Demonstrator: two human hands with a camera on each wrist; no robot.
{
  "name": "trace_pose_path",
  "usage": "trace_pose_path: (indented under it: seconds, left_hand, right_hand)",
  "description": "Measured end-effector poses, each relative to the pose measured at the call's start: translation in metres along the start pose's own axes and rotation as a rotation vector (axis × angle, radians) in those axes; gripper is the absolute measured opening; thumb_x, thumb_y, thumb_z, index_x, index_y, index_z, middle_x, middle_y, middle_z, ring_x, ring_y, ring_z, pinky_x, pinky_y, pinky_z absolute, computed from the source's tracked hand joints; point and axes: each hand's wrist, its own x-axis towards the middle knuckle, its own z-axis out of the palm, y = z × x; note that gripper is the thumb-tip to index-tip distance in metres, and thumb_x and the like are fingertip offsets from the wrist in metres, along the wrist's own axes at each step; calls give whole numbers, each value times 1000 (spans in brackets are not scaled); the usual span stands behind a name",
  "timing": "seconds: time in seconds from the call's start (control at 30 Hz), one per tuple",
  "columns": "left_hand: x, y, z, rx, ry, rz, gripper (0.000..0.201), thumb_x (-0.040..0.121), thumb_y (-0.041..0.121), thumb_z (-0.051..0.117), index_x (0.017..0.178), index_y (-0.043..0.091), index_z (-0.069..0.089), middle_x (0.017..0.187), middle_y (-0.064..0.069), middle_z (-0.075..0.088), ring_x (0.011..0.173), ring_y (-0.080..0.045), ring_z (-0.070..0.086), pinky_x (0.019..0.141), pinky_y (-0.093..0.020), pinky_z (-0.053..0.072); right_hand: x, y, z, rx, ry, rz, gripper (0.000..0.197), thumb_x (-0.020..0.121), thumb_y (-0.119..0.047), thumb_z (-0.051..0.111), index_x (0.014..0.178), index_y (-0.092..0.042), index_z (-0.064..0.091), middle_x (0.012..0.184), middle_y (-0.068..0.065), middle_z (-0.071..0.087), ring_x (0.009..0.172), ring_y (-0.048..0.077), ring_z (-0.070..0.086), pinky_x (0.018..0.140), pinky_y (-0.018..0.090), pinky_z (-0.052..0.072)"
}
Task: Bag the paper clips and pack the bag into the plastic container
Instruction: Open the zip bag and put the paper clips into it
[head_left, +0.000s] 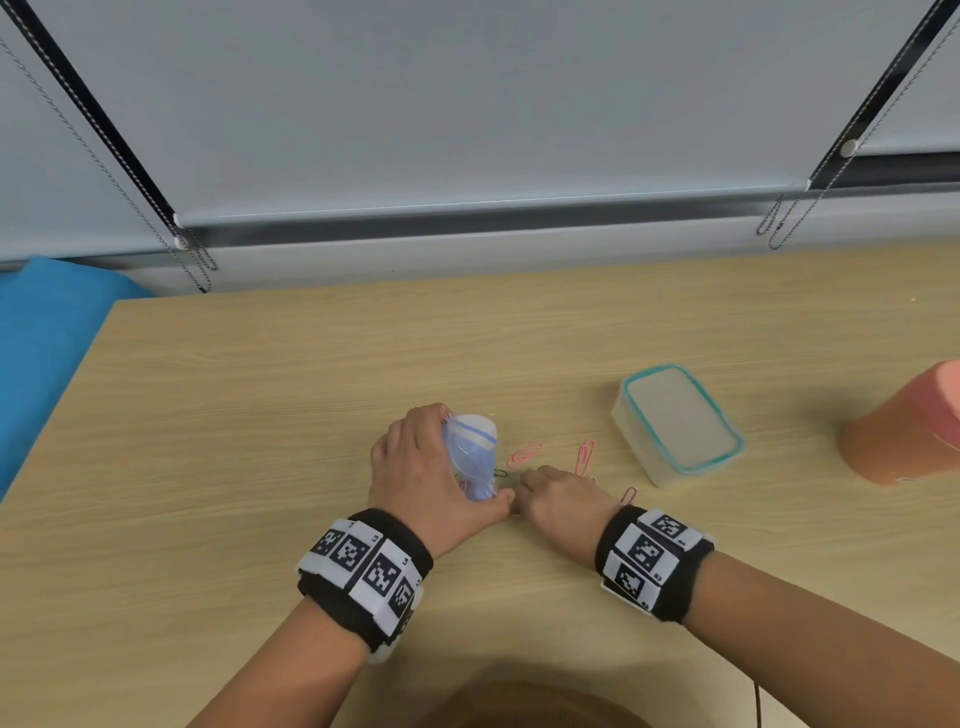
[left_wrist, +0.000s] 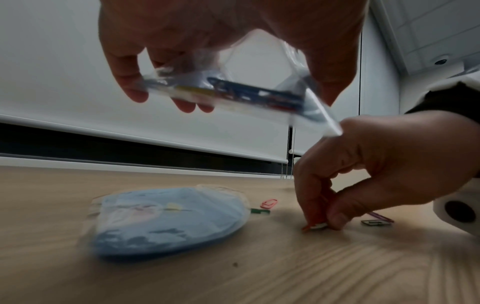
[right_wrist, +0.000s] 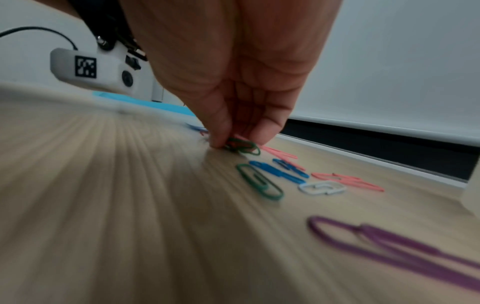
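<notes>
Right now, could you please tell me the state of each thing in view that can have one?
Zip bag: held up by the left hand, mouth open, some clips inside.
Plastic container: on the table, lid on.
Loose paper clips: scattered on the table, not yet bagged.
Right hand: pinching a green clip on the table.
Left hand: gripping the bag.

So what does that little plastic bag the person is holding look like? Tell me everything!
The plastic bag is small, see-through and thin, with a blue zip strip along its top. The left hand grips it and holds it above the wooden table; its mouth looks open. A few paper clips show inside, blue and yellow among them. The wrist view is blurred, so the clips cannot be counted.
</notes>
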Motion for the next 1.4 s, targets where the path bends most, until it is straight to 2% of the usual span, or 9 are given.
trace_pose_path:
  seconds: [0.07,0.2,0.3,0.43,0.57,0.73,1.03,1.27,1.4]
  left_hand:
    - [-1,-1,1,5,-6,-4,95,43,67,67,117,17,33,111,2,48,103,-20,46,93,-36,34]
    - [-2,-2,3,9,-20,-13,96,43,70,62,117,18,31,113,3,48,105,-20,46,94,-37,33]
    - [-4,-3,2,7,-42,-8,94,46,65,69,118,19,30,114,4,45,107,-19,44,96,-35,31]
    - [-8,0,6,12,-87,-4,95,48,64,69,121,17,32,116,4,45,109,-19,44,98,-36,32]
    - [-9,7,11,10,-126,9,94,49,62,70,121,17,31,115,5,44,109,-19,43,96,-33,29]
    - [-7,19,11,-24,-136,42,98,49,63,71,124,17,29,120,4,43,113,-18,40,97,-30,26]
    - [4,30,1,-100,-34,8,99,46,63,73,122,17,29,115,3,45,109,-18,41,92,-29,28]
    - [6,33,-2,-113,-8,40,98,44,56,76,121,13,33,116,1,47,109,-19,44,90,-25,25]
    - [5,26,-2,-93,-17,16,101,45,62,75,123,15,31,117,2,46,111,-19,43,96,-29,28]
  right_hand:
    - [4,3,8,-44,59,-11,31,67,-10,35,69,-14,66,63,4,65,51,20,62,43,23,52]
    - [8,9,7,216,88,70,25,82,-5,44,100,-8,61,100,12,67,89,31,64,80,39,52]
    - [1,16,0,620,213,270,21,81,-6,53,96,-11,67,108,5,71,97,20,66,88,30,48]
    - [-10,21,-19,1162,277,385,19,77,-7,64,69,-24,65,99,13,74,71,11,66,70,27,52]
    - [-16,21,-47,1407,382,444,19,80,2,64,71,-15,63,71,10,68,50,0,58,52,19,45]
    - [-14,11,-77,1638,535,435,15,79,4,64,71,-9,63,57,2,66,44,8,56,46,18,47]
    - [-4,-15,-81,1294,775,510,5,72,-6,71,69,-10,70,67,1,64,58,1,55,58,10,45]
    - [-9,-11,-81,912,436,431,9,75,-25,70,69,-19,74,68,-10,45,65,9,46,69,34,44]
    - [-10,3,-96,1082,547,409,18,85,-32,61,70,-30,71,70,-5,56,72,15,57,71,32,45]
